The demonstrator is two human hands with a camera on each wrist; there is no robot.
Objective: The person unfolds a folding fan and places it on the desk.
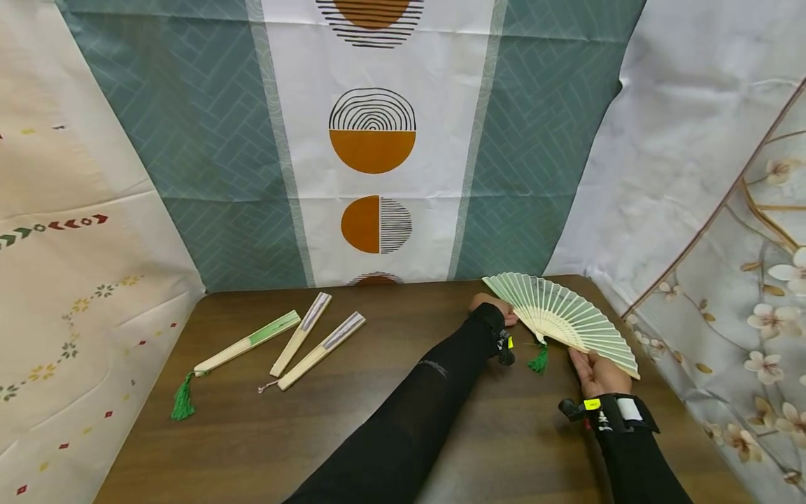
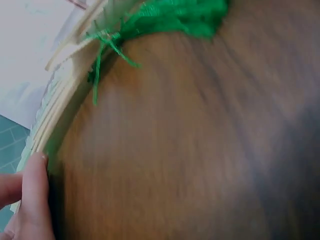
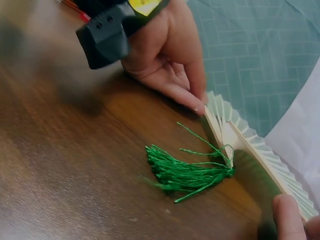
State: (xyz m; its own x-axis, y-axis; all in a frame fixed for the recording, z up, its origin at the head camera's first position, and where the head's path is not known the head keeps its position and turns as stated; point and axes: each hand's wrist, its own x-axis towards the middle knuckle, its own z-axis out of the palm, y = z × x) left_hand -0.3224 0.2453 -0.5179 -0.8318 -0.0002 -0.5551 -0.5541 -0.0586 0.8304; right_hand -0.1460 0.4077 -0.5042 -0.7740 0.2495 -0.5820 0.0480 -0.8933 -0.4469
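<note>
A pale green folding fan [image 1: 562, 313] is spread wide at the table's right end, its slats cream coloured. My left hand [image 1: 496, 309] pinches its left outer rib, while my right hand [image 1: 599, 375] holds the right outer rib from the near side. From the fan's pivot hangs a green tassel [image 3: 187, 172], which lies on the wood in the right wrist view. Left fingers [image 2: 35, 195] press against the rib at the edge of the left wrist view, and only part of that hand shows there. The right thumb [image 3: 288, 215] appears at the lower right corner of the right wrist view.
Three folded fans lie on the brown table [image 1: 390, 420] at the left: one with a green panel and tassel [image 1: 248, 343], two with greyish panels [image 1: 301, 334] [image 1: 322, 351]. Patterned cloths [image 1: 535, 140] hang behind and at both sides.
</note>
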